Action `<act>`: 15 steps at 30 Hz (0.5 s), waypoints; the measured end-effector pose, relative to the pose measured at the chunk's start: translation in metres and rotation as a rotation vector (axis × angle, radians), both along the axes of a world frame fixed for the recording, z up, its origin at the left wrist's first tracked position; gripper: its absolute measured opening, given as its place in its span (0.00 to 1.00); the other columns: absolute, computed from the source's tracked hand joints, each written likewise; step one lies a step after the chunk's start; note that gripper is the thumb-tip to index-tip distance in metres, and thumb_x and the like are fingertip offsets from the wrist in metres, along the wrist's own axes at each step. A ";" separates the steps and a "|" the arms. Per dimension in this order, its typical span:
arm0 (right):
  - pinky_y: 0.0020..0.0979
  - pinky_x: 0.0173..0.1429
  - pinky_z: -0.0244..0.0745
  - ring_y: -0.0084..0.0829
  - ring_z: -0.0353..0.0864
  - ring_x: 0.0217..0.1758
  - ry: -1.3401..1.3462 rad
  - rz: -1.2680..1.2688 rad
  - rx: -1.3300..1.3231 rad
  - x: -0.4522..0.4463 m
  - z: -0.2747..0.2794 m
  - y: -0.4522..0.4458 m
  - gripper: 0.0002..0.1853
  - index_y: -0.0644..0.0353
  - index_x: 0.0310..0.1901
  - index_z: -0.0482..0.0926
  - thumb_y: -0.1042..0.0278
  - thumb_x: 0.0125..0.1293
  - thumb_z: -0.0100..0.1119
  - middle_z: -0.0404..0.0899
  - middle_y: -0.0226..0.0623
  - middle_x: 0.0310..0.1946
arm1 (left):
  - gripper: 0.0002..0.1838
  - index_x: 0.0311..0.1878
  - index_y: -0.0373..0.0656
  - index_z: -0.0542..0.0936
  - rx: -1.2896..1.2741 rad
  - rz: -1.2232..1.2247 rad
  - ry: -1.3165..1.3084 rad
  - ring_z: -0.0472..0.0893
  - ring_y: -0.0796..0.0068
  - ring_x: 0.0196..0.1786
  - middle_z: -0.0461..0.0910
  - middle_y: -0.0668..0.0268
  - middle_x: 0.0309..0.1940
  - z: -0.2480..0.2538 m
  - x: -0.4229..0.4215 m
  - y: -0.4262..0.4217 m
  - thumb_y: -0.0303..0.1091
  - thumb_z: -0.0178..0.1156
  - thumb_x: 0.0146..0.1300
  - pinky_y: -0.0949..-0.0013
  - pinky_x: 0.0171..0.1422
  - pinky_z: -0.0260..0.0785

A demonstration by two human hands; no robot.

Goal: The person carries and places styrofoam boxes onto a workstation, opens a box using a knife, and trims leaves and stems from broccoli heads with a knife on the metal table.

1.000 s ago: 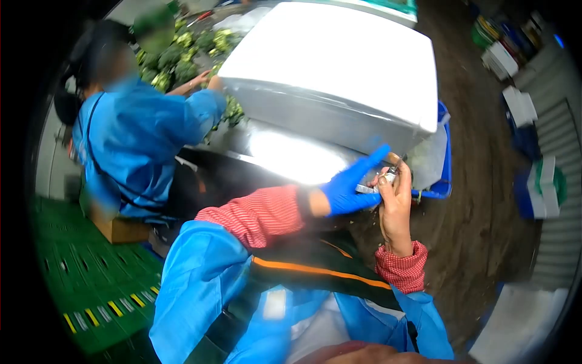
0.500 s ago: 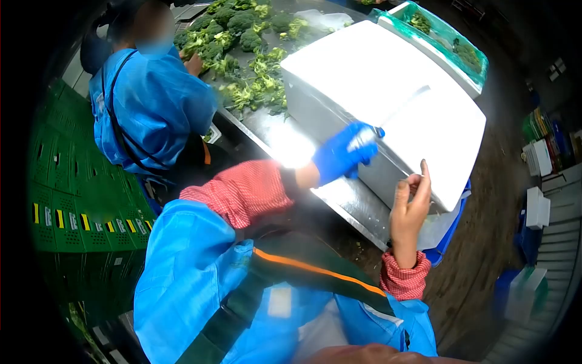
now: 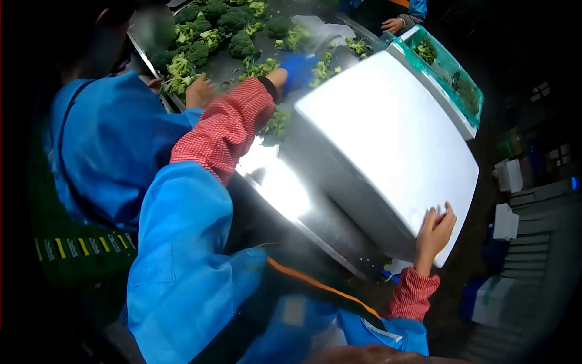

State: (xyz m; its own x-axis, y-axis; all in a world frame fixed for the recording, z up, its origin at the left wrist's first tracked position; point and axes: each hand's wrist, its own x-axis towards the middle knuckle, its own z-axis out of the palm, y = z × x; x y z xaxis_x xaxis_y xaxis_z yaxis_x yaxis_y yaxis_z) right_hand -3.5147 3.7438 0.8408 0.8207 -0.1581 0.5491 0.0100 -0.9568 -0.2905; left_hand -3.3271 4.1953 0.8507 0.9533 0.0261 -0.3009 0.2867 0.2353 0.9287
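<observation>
My left hand [image 3: 298,71], in a blue glove, reaches across the metal table [image 3: 315,221] among the broccoli. Motion smears its fingers, so any hold is hidden from me. Close to it lie broccoli florets [image 3: 318,74] and pieces in front of the box [image 3: 277,126]. My bare right hand [image 3: 435,233] touches the near right corner of a white foam box [image 3: 388,145], its fingers apart and slightly bent on the top surface. The box sits tilted in view, its smooth white top facing me.
A co-worker in a blue smock [image 3: 115,145] stands close on my left, a hand [image 3: 200,92] near the broccoli heads [image 3: 233,21]. An open foam box with green lining [image 3: 451,85] stands beyond. Another person's hand [image 3: 393,25] is behind it. Green crates [image 3: 79,267] are lower left.
My left hand has swung away from the box's near side, where it held a small white object, to the broccoli. My right hand has come down onto the box corner. The co-worker appears closer.
</observation>
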 end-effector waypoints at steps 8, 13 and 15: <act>0.25 0.35 0.64 0.24 0.65 0.31 0.024 -0.032 0.188 -0.006 0.003 0.011 0.12 0.67 0.48 0.74 0.72 0.65 0.52 0.68 0.35 0.36 | 0.15 0.41 0.48 0.79 -0.186 -0.207 0.016 0.77 0.74 0.21 0.77 0.65 0.23 -0.099 0.115 -0.030 0.49 0.54 0.68 0.71 0.27 0.72; 0.26 0.37 0.64 0.26 0.67 0.33 0.072 -0.053 0.050 -0.007 0.005 0.010 0.10 0.69 0.44 0.74 0.74 0.64 0.49 0.68 0.37 0.36 | 0.18 0.41 0.43 0.78 -0.101 -0.245 0.015 0.79 0.71 0.23 0.80 0.61 0.25 -0.105 0.145 -0.048 0.49 0.52 0.69 0.69 0.27 0.73; 0.29 0.41 0.64 0.30 0.68 0.36 0.077 -0.057 0.034 -0.006 0.008 0.015 0.09 0.68 0.43 0.73 0.74 0.63 0.48 0.68 0.38 0.37 | 0.18 0.43 0.43 0.77 -0.066 -0.288 -0.006 0.79 0.68 0.24 0.80 0.59 0.26 -0.117 0.160 -0.052 0.49 0.52 0.68 0.68 0.27 0.72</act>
State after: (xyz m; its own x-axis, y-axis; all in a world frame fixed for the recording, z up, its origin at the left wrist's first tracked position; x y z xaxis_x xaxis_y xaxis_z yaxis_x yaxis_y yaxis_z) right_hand -3.5207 3.7586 0.8484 0.8496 -0.2231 0.4779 -0.0676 -0.9447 -0.3210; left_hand -3.1668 4.1428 0.7334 0.9204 -0.2649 -0.2875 0.3451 0.2049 0.9159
